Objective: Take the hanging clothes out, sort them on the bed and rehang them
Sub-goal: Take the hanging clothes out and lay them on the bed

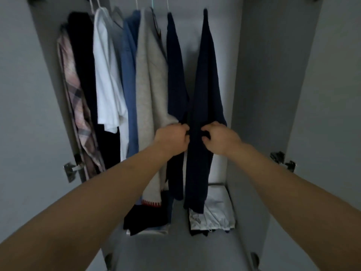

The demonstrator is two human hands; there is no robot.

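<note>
Two hands are in the wardrobe at once, and both are on the same dark navy garment (205, 90), the rightmost one on the rail: our left hand (173, 138) has its fingers (184, 132) curled onto the cloth's left edge, and our right hand (219, 136) has its fingers (206, 134) bent in and pinching the right edge at about the same height, roughly midway down the hanging cloth. From the head view we judge that we are either at the taking-out step or settling a rehung piece; nothing here tells us which, and the bed is out of view. If we are taking it out, the next move calls for reaching up to the hanger hook, which is above the frame's top edge, since a pull on the cloth alone could drag it off the hanger. Counting along the rail from the left, we make out seven hanging pieces: a plaid shirt (75, 106), a black garment (84, 61), a white T-shirt (107, 81), a blue shirt (129, 79), a grey sweater (151, 85), a second navy garment (174, 75), and the one we hold. Something thin may hang between white and blue; we cannot tell. On the wardrobe floor (175, 251) lie two folded stacks, a dark pile (144, 220) and a white pile (216, 210). Two door hinges show, left hinge (71, 169) and right hinge (283, 158).
</note>
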